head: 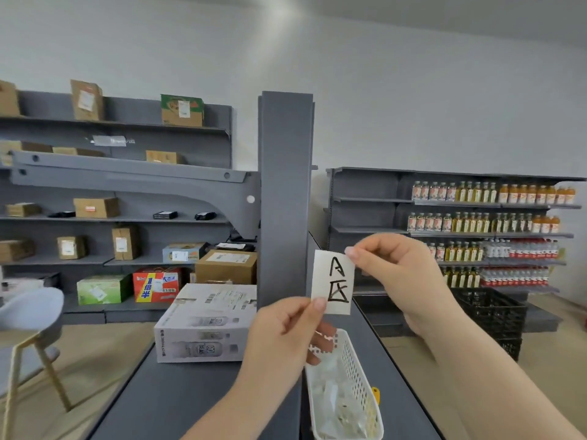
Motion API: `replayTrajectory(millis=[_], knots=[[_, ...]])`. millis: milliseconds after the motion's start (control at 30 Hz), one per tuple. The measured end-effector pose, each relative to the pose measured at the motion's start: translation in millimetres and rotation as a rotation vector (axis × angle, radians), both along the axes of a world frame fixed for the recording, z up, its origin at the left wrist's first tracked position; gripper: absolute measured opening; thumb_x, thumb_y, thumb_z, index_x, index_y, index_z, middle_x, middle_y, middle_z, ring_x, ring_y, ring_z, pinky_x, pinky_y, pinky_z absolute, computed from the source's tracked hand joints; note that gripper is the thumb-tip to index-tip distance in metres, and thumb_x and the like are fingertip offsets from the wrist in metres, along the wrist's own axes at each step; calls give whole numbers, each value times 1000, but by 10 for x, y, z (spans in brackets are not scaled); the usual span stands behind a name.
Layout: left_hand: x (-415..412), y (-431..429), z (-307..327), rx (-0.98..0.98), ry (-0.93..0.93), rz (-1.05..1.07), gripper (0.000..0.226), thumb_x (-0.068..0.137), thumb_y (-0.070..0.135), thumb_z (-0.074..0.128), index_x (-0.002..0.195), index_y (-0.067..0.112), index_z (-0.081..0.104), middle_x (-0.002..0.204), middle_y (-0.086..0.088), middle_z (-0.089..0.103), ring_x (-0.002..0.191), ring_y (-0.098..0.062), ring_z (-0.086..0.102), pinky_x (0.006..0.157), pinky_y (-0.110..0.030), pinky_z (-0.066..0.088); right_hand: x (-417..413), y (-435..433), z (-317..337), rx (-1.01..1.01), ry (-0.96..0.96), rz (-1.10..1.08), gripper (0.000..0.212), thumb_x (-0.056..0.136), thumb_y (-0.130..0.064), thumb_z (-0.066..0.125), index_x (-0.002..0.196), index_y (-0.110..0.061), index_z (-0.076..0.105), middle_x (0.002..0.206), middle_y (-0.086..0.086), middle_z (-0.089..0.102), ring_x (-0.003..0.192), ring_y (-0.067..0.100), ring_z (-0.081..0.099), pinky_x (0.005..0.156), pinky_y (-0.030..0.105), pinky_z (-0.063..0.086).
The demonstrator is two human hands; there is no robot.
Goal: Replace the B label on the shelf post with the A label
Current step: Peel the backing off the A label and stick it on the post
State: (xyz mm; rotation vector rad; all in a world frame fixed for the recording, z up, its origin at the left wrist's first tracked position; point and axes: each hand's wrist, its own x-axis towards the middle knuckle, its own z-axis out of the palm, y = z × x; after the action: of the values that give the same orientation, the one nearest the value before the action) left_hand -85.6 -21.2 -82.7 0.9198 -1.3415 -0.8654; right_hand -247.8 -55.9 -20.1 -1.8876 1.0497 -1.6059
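Both hands held a white paper label with a hand-drawn black "A" (333, 282) upright, just in front of the right edge of the tall grey metal shelf post (284, 185). Left hand (282, 338) pinched its bottom-left corner, fingers (319, 303) closed on the paper. Right hand (397, 274) pinched the top-right corner, fingers likewise closed on it.

Around: white cardboard case printed with bottles (203, 325) sat on the grey shelf top (178, 401), left of the post base. White perforated plastic basket (359, 376) sat below the label, partly behind the left hand. It held pale paper slips or packets; blurred, couldn't identify. Small yellow item at the basket's right side, mostly hidden.

Post face bare where visible; lower part blocked by the left hand.

Background: grey shelves with cardboard boxes (95, 208) left, rows of drink bottles (476, 192) right, black plastic crate (495, 312) below them. Grey chair (28, 312) cut off at left edge.
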Motion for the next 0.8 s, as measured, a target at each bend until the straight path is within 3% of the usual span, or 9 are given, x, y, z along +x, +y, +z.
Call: replayTrajectory(millis=[100, 200, 333, 433, 533, 800], knots=[[135, 5, 256, -182, -19, 176, 17, 89, 31, 60, 79, 29, 73, 67, 1, 75, 58, -9, 69, 45, -17, 47, 232, -47, 306, -77, -60, 31, 16, 74, -34, 75, 69, -19, 71, 82, 12, 76, 84, 34, 67, 75, 46, 55], [252, -65, 513, -254, 1, 280, 23, 89, 36, 58, 75, 25, 74, 63, 0, 74, 49, -7, 64, 44, -12, 43, 462, -113, 582, -181, -99, 28, 12, 73, -28, 79, 68, -20, 71, 79, 10, 75, 76, 28, 67, 70, 40, 53], [381, -211, 712, -233, -89, 369, 28, 90, 42, 55, 67, 31, 69, 57, 2, 71, 40, -7, 56, 47, -25, 50, 683, -194, 714, -328, -30, -85, 8, 78, -21, 76, 72, -20, 71, 75, -3, 72, 72, 19, 63, 68, 35, 54], [423, -281, 743, -231, -164, 432, 37, 90, 47, 53, 64, 26, 68, 50, 3, 67, 41, -8, 57, 54, -39, 56, 721, -248, 685, -481, 82, -206, 7, 82, -23, 72, 76, -19, 69, 76, -15, 63, 78, 9, 57, 66, 26, 48], [436, -316, 777, -248, -237, 465, 43, 90, 50, 50, 60, 22, 64, 47, -1, 65, 42, -12, 59, 58, -45, 58, 699, -283, 677, -575, 127, -261, 9, 83, -22, 71, 77, -17, 68, 75, -16, 60, 82, 11, 55, 71, 26, 47], [446, -337, 851, -185, -203, 457, 45, 87, 49, 55, 56, 19, 67, 40, -3, 61, 35, -10, 52, 57, -41, 57, 708, -349, 684, -666, 133, -287, 12, 81, -19, 73, 73, -14, 66, 72, -6, 61, 80, 12, 54, 70, 24, 45]])
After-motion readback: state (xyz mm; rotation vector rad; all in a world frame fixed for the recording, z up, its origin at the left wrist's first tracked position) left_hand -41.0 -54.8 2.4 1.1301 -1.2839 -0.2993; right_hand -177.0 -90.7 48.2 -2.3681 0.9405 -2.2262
